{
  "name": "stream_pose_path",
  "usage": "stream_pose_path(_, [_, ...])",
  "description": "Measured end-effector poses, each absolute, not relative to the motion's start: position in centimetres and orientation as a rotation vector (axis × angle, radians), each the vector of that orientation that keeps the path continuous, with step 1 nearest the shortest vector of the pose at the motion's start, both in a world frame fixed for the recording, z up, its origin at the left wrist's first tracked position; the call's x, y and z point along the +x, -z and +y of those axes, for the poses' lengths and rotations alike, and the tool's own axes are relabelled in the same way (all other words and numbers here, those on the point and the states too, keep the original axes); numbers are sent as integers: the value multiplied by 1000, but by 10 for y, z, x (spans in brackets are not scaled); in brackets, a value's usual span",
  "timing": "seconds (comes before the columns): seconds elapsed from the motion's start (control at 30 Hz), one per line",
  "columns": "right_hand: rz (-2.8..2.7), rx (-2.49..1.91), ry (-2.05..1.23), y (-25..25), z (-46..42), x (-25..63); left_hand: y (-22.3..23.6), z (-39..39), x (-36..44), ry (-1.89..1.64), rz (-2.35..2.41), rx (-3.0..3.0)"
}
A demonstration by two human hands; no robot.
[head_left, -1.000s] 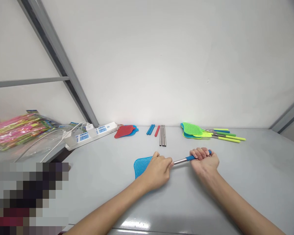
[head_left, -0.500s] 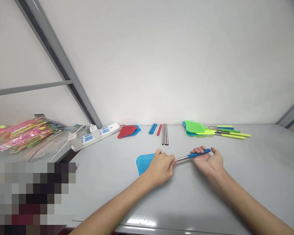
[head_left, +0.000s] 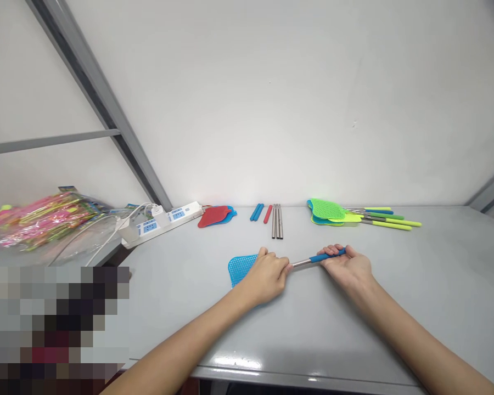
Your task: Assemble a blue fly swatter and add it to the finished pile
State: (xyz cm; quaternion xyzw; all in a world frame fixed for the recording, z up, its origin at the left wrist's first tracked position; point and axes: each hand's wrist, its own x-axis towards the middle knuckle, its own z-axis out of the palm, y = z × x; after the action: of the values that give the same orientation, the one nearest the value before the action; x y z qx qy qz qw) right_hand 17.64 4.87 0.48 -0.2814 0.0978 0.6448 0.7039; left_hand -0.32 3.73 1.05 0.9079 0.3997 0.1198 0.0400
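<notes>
Blue fly swatter (head_left: 242, 269): mesh head on grey table (head_left: 395, 307).
Left hand (head_left: 264, 278): closed, apparently, on steel shaft (head_left: 301, 263).
Right hand (head_left: 349, 267): half open, fingers curled over blue grip (head_left: 327, 257).

Blue mesh fly swatter (head_left: 242, 270) on a pale grey worktop (head_left: 411, 307)

Its head is a grid of small holes; its foam grip (head_left: 328, 257) is bright blue, its shaft (head_left: 301, 263) silver. Far left, a red swatter head (head_left: 213, 216) overlaps a blue one (head_left: 230, 215). Far right, neon green mesh heads (head_left: 326, 209) sit beside lime handles (head_left: 395, 225). Between lie blue sleeves (head_left: 257, 212), a red sleeve (head_left: 268, 214) and silver tubes (head_left: 277, 221).
</notes>
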Motion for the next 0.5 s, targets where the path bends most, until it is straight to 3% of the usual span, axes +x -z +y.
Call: stream_pose_path(0.5, [174,-563,-1415,-4,39,166,-11,29,-9,-385,1249,2678])
